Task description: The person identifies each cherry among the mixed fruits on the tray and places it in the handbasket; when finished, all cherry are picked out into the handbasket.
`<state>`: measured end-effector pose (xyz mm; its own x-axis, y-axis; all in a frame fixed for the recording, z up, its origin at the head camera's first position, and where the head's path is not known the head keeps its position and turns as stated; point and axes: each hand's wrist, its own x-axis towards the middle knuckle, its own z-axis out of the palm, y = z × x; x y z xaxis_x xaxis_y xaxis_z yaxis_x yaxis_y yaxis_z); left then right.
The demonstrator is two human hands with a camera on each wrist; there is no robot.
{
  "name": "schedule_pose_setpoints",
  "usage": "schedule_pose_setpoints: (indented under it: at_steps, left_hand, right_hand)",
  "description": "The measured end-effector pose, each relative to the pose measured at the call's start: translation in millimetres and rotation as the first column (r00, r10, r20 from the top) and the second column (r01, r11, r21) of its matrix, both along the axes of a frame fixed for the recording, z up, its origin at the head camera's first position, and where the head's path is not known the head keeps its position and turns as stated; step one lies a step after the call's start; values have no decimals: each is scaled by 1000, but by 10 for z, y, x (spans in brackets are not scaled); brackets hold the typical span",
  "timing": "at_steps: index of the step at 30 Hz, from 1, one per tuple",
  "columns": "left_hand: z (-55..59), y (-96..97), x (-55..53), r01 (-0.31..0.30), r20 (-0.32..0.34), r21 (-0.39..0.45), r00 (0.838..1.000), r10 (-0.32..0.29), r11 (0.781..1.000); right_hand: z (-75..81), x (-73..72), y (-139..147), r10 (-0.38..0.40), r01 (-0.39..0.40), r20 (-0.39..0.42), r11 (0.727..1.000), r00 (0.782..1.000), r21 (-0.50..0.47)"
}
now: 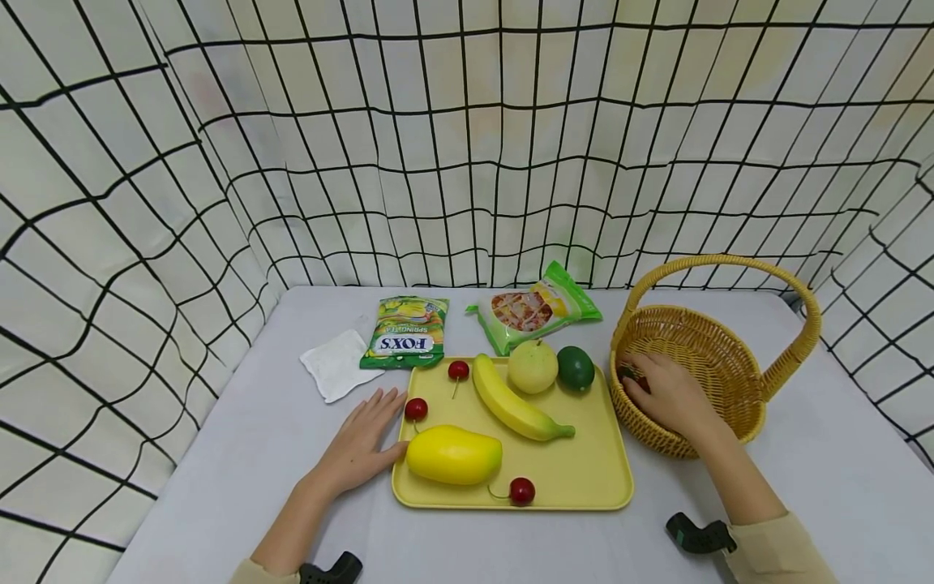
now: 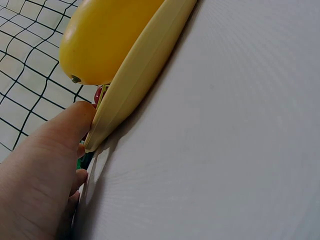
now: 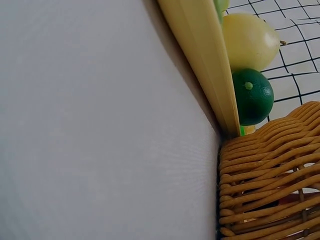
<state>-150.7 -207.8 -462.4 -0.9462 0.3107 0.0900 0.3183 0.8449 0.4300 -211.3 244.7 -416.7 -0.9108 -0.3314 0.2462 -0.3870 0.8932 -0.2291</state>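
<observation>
At the left edge of the yellow tray (image 1: 584, 478), my left hand (image 1: 365, 442) lies with its fingers spread on the cloth. Its thumb (image 2: 75, 120) touches the tray's rim near a yellow mango (image 1: 454, 456). My right hand (image 1: 671, 393) reaches into the wicker basket (image 1: 718, 357), thumb and fingers around a small dark red thing (image 1: 633, 378) by the basket's left wall; its kind is mostly hidden. On the tray lie a banana (image 1: 514, 405), a pale yellow-green round fruit (image 1: 533, 369), a dark green fruit (image 1: 576, 369) and three cherries (image 1: 521, 491).
Behind the tray lie a green FOX'S candy bag (image 1: 405, 332) and a green-and-white snack packet (image 1: 536, 312). A white folded tissue (image 1: 332, 367) is at the left. The basket's tall handle (image 1: 730, 261) arches over it. Black-and-white grid cloth walls surround the table.
</observation>
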Motion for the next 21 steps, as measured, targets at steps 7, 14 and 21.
schedule_pose_setpoints:
  at_steps: [7, 14, 21]
  left_hand:
    - [-7, -8, -3, 2, -7, 1, 1000, -2, 1000]
    - [-15, -9, 1, 0, -9, 6, 1000, 0, 1000]
    - [-8, -8, 0, 1, -10, 5, 1000, -1, 1000]
  right_hand:
    - [35, 59, -22, 41, -44, -155, 999, 987, -17]
    - [111, 139, -109, 71, -81, -230, 996, 971, -37]
    - [223, 222, -236, 122, -145, -308, 988, 944, -54]
